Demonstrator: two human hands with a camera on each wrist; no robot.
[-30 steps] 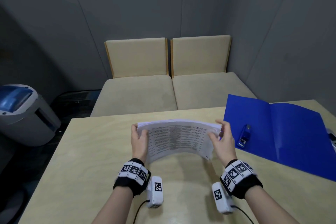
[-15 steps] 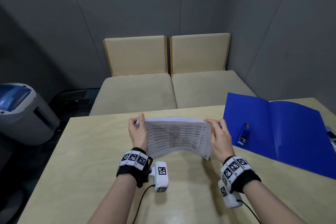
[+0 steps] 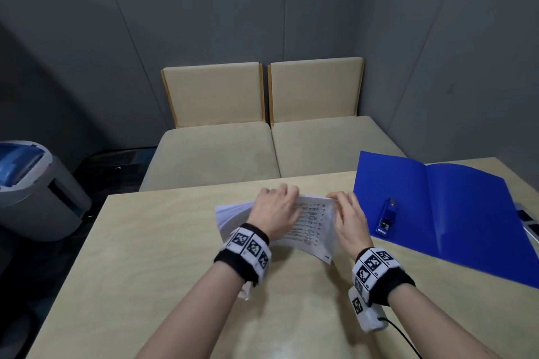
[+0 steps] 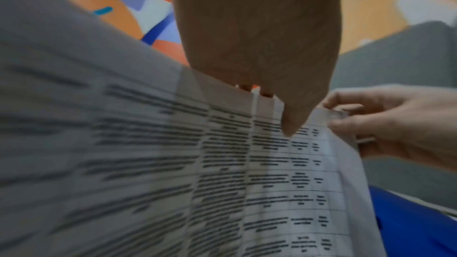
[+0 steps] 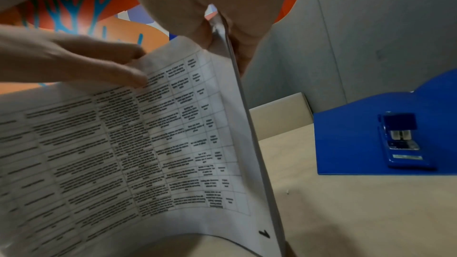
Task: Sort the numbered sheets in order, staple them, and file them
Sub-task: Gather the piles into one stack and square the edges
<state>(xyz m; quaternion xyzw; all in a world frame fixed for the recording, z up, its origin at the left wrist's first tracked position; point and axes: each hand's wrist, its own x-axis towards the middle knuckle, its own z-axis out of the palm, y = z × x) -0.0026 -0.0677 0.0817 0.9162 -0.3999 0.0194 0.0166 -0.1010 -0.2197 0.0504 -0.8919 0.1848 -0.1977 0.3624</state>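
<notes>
A stack of printed sheets (image 3: 312, 224) with table text is held curved just above the table (image 3: 145, 256). My left hand (image 3: 275, 204) lies across the stack's upper middle. Its thumb is on the printed face (image 4: 247, 183) and its fingers reach over the far edge. My right hand (image 3: 347, 213) pinches the stack's top right corner, thumb in front and fingers behind, as the right wrist view shows (image 5: 217, 17). A small black mark shows at the sheet's lower right corner (image 5: 264, 234). A blue stapler (image 3: 386, 217) lies on the open blue folder (image 3: 466, 213) to the right.
Two beige seats (image 3: 215, 154) stand against the table's far edge. A grey and blue machine (image 3: 32, 183) sits on the floor at the left. Small dark items (image 3: 528, 224) lie at the table's right edge beyond the folder.
My left hand left the stack's left edge and moved right onto its upper middle. The stack has tipped lower toward the table. My right hand keeps its hold at the right.
</notes>
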